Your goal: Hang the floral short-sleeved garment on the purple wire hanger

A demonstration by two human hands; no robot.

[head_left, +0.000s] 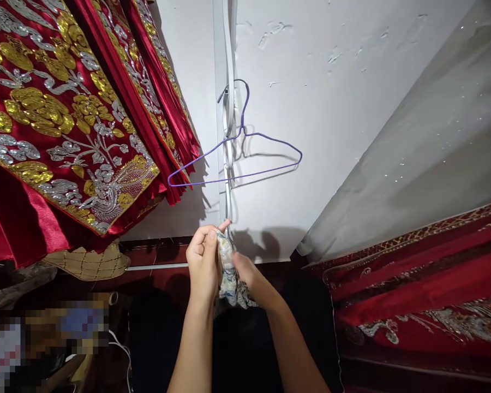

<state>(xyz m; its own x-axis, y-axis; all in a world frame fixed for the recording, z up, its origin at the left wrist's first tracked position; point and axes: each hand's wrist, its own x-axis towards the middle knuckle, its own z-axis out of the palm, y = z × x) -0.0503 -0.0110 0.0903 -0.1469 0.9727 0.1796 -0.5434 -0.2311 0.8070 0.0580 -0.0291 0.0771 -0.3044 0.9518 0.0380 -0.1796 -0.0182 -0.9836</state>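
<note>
patterned cloth (pixel 228 281), pale with blue-grey and yellowish markings, is bunched between the person's two hands, low in front of a white wall (pixel 319 82) and above the black clothing (pixel 245 349) over the lap. the left hand (pixel 203 254) is nearly closed, with thumb and fingers pinching the upper end of the cloth, and one fingertip pokes out past it toward the wall. the right hand (pixel 251 277) is at the other side of the cloth, its thumb pointing up and slightly blurred; the rest of its fingers are hidden, so i cannot tell how far it is open or whether it grips the fabric.

above the hands, a purple hanger (pixel 244 131) hangs bare and a little tilted, its hook caught on a white strap (pixel 231 49) that runs down the wall. the hanger is apart from the cloth, and its shadow falls on the wall.

at the upper left hangs a red garment (pixel 106 103) with gold and silver sequined flowers, and a beige netted fabric (pixel 85 263) shows below it. on the right, a grey sheer fabric (pixel 405 147) slants down to a red embroidered fabric (pixel 417 284). a white cable (pixel 125 349) curves at the lower left, beside a pixelated patch.
</note>
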